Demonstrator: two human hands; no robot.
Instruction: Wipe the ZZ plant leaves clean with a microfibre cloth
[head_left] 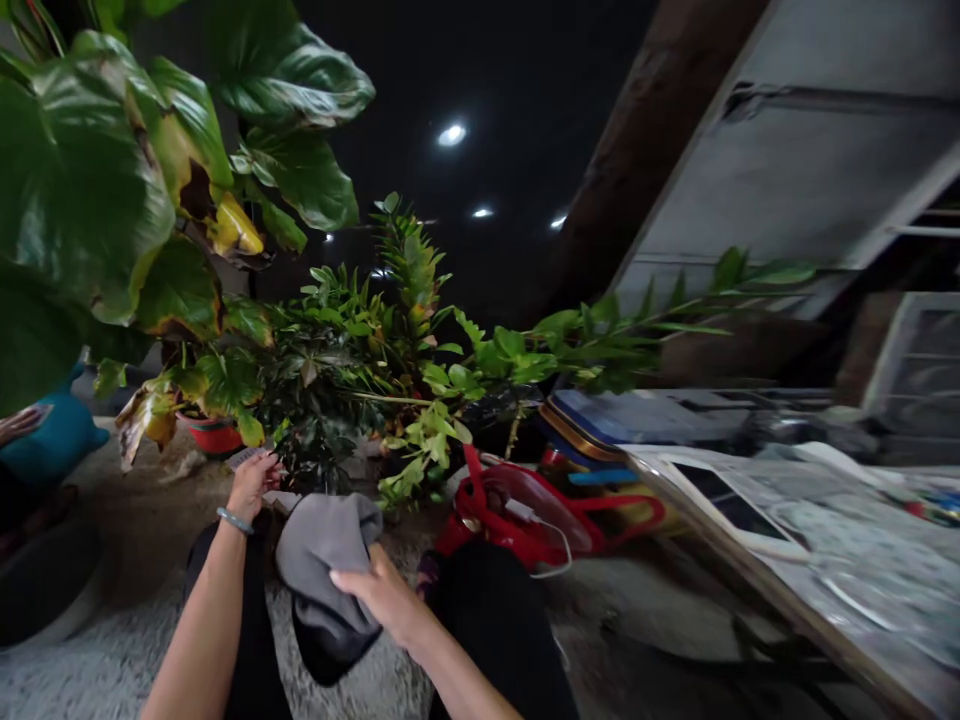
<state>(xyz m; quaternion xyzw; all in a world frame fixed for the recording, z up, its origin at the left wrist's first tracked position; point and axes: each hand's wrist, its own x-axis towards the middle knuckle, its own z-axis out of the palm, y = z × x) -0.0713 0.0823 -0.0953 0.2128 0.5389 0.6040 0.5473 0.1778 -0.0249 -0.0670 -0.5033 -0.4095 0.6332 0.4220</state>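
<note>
My right hand [379, 590] grips a grey cloth item [322, 545] with a black lower part, which hangs between my knees. The thumb lies over its grey fabric. To the left, my left hand [259, 482], with a bracelet at the wrist, is closed, its fingers pinched together beside a small pale piece; whether it holds that piece is too small to tell. Leafy potted plants [322, 400] stand just beyond both hands.
A red bag [517, 515] with a white cable sits right of my knee. At the right, a cluttered table [750, 590] bears a white tablet [731, 505]. A red pot [212, 434], a teal object [56, 430] and a dark bucket [52, 580] are at left.
</note>
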